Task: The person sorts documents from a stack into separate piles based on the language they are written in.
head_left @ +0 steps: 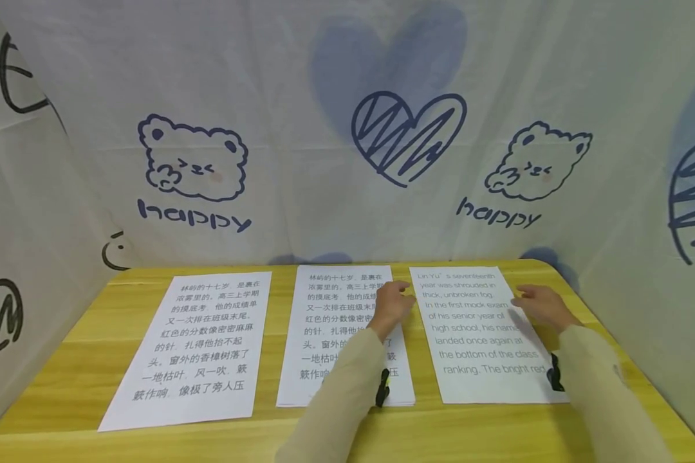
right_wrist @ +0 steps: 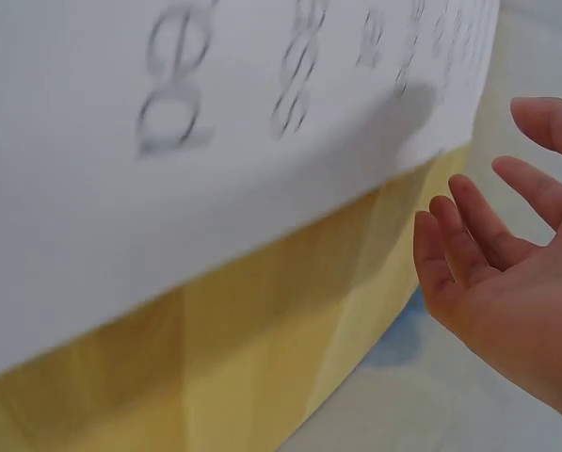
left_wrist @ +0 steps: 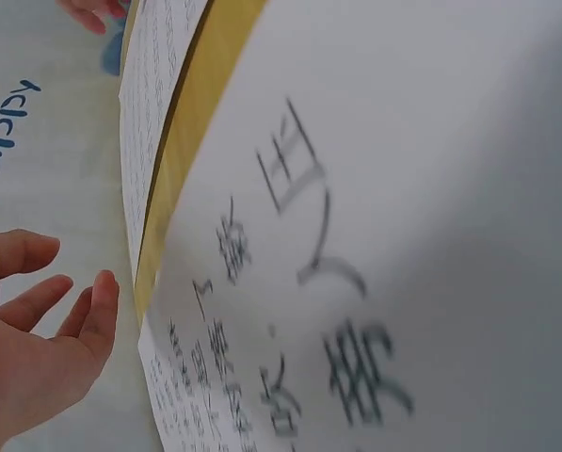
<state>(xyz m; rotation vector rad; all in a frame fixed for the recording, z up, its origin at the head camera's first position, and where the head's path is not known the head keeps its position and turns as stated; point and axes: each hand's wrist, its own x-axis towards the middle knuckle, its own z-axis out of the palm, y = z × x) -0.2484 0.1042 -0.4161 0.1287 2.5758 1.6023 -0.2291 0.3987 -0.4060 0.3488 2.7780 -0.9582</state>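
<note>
Three white printed sheets lie side by side on a wooden table. In the head view my left hand (head_left: 392,305) is over the right edge of the middle sheet of Chinese text (head_left: 324,347), its fingers reaching toward the sheet of English text (head_left: 475,347). My right hand (head_left: 546,304) hovers by the right edge of that English sheet. In the left wrist view the left hand (left_wrist: 50,339) has loosely bent, spread fingers with nothing between them. The right hand (right_wrist: 511,254), in the right wrist view, also holds nothing, its fingers relaxed and apart.
A third sheet, also of Chinese text (head_left: 203,347), lies at the left. The yellow wood table (head_left: 208,444) runs back to a white cloth curtain (head_left: 301,193) printed with bears, hearts and the word happy. More cloth hangs at both sides.
</note>
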